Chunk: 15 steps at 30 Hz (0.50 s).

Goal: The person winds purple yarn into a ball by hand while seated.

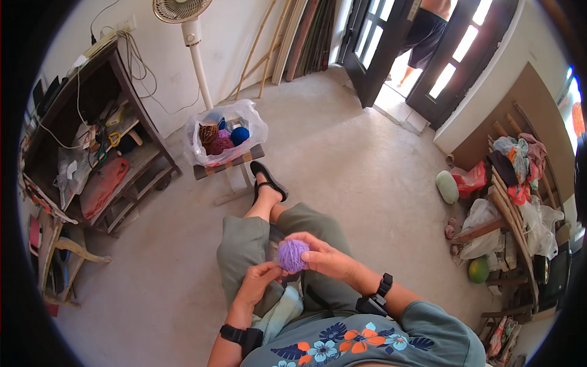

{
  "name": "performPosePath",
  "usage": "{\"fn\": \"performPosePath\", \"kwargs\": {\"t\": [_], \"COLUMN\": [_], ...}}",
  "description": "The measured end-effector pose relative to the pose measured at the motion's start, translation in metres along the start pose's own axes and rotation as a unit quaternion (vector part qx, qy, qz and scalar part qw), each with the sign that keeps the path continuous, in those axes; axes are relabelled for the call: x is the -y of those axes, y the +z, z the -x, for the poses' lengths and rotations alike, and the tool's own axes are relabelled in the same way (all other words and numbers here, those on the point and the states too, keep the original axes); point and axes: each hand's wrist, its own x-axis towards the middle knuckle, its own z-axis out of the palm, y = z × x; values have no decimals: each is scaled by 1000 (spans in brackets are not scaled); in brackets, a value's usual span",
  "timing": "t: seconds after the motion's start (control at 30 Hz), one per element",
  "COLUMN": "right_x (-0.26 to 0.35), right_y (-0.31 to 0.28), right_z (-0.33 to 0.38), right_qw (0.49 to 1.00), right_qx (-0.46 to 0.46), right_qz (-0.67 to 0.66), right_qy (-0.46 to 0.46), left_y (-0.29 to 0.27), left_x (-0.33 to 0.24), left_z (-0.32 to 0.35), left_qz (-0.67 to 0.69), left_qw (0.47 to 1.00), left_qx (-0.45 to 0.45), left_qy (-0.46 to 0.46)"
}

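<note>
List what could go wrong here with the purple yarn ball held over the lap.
1. The yarn ball is pinched only by the fingertips of the right hand and left hand; it might slip, drop off the lap and roll across the bare floor, unwinding.
2. The bag of other yarn balls sits on a small stool by the raised foot; a kick could tip it.

Little wooden stool [229, 166] sits out past my hands, with a plastic bag [254, 125] of yarn balls [239, 135] on top.
</note>
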Motion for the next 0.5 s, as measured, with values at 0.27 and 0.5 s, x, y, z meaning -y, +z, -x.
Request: {"fn": "performPosePath", "kwargs": {"t": [0.27,0.5], "right_x": [-14,-46], "right_y": [-11,-26], "right_z": [-18,-6], "right_qw": [860,879], "right_qx": [-196,-112], "right_qz": [458,463], "right_qy": [-112,22], "left_y": [3,-1], "left_x": [-7,-7], "left_z": [4,4], "left_qz": [-75,-45], "left_qw": [996,997], "left_qx": [34,56], "left_qy": [-39,23]}}
